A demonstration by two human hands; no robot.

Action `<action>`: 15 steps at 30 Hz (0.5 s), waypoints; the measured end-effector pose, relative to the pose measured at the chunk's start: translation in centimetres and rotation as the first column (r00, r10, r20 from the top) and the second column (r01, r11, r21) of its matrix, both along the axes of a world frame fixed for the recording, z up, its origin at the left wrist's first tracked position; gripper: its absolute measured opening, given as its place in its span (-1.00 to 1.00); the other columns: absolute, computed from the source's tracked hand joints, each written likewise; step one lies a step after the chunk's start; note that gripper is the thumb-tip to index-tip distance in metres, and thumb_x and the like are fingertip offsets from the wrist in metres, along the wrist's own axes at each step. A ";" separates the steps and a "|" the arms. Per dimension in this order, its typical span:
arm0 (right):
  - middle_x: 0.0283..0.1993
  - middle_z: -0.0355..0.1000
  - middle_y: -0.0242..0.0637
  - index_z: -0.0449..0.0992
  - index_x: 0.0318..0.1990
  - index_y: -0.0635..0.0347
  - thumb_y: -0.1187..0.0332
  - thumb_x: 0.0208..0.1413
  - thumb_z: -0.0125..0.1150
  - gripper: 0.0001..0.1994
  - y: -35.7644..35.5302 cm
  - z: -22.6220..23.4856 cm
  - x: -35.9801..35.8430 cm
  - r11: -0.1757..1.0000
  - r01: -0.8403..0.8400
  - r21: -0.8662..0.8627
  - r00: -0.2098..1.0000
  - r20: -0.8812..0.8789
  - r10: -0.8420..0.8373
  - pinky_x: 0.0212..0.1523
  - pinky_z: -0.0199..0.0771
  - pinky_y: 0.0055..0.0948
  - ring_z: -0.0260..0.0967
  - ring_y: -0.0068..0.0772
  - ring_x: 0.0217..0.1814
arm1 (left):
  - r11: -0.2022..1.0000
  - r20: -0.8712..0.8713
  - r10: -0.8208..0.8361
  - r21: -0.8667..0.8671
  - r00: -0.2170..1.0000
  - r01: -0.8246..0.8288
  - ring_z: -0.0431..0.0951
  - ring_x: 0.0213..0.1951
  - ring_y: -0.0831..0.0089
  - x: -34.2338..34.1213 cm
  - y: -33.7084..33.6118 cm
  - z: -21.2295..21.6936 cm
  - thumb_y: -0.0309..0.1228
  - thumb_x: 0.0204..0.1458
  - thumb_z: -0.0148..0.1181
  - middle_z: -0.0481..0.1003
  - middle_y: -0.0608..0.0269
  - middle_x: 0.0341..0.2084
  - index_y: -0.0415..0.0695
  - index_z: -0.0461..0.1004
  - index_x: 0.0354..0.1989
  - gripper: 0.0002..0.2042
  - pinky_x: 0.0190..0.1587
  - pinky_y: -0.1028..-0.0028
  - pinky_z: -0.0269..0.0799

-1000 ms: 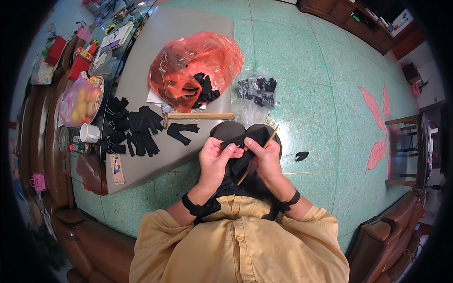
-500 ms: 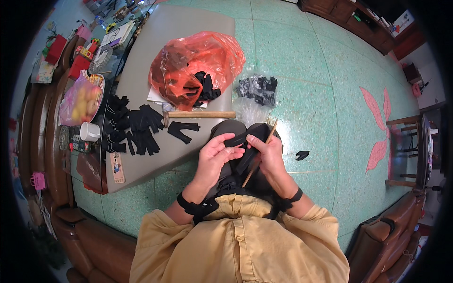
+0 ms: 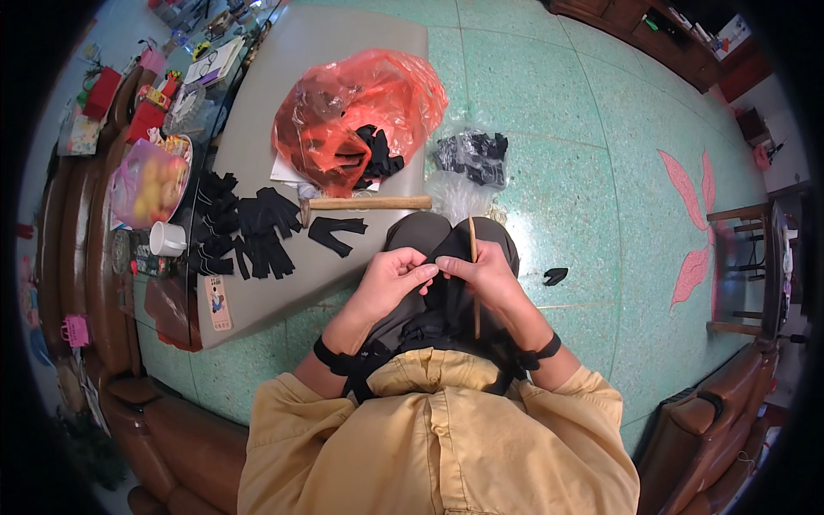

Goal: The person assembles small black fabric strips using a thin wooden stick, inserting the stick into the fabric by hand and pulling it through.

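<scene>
Over my lap, my left hand (image 3: 396, 275) and my right hand (image 3: 491, 273) meet, thumbs and fingertips pinched together. A black cloth piece (image 3: 440, 292) hangs at the fingertips; against my dark trousers its outline is hard to make out. Tucked in my right hand is a thin wooden stick (image 3: 477, 318), upright in view, its tip rising above the knuckles. To the left, on the grey bench, lie several small black cloth pieces (image 3: 266, 215), one forked piece (image 3: 335, 233) apart from the others. A wooden-handled hammer (image 3: 369, 203) rests just beyond it.
A red plastic bag (image 3: 343, 103) with black cloth in it sits on the grey bench (image 3: 257, 112). Beyond my knees is a clear bag of black pieces (image 3: 470, 159). A black scrap (image 3: 555, 276) lies on the green floor. A phone (image 3: 216, 305) and white mug (image 3: 167, 239) are left.
My hands have drawn together, and the left fingers have curled from spread to pinched. The stick has swung from slanted to nearly upright. The black strip stretched between the hands is now mostly hidden.
</scene>
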State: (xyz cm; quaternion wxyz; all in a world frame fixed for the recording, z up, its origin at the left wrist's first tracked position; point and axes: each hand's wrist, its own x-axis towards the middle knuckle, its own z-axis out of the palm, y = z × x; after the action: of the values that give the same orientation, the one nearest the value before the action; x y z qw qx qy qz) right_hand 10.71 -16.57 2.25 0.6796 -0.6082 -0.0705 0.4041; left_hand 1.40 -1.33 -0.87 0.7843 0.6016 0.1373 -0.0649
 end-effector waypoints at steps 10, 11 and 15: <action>-0.58 0.34 -0.49 0.45 -0.53 0.30 0.37 -0.04 0.28 -0.81 -0.3 -0.4 0.4 0.970 -0.163 -0.181 0.963 0.184 0.196 -0.52 0.17 -0.60 0.18 -0.72 -0.52 | 0.991 0.053 0.072 0.111 0.996 -0.078 0.37 -0.48 0.72 0.7 -0.6 1.8 -0.43 0.10 0.07 0.40 0.41 -0.55 -0.25 0.38 -0.41 -0.87 -0.39 0.69 0.28; -0.57 0.36 -0.47 0.45 -0.53 0.30 0.36 -0.04 0.28 -0.80 -0.3 -0.1 0.4 0.963 -0.207 -0.172 0.955 0.178 0.237 -0.51 0.19 -0.60 0.21 -0.71 -0.51 | 0.991 0.053 0.072 0.113 0.996 -0.078 0.37 -0.48 0.72 0.5 -0.6 1.1 -0.43 0.10 0.07 0.40 0.41 -0.55 -0.25 0.38 -0.41 -0.87 -0.39 0.69 0.28; -0.55 0.40 -0.43 0.47 -0.52 0.30 0.37 -0.05 0.29 -0.82 -0.5 -0.9 0.6 0.945 -0.281 -0.168 0.937 0.163 0.308 -0.51 0.20 -0.60 0.25 -0.69 -0.50 | 0.867 0.241 0.120 0.446 0.963 -0.220 0.32 -0.57 0.71 -0.2 -1.3 -1.2 -0.41 0.09 0.08 0.36 0.47 -0.62 -0.24 0.39 -0.42 -0.86 -0.52 0.66 0.23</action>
State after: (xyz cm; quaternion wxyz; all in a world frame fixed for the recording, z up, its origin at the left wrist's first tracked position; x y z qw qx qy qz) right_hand 11.29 -17.03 1.36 0.5565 -0.6727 -0.1954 0.4467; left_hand 1.16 -2.67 -2.07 0.6279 0.7622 0.1197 0.1023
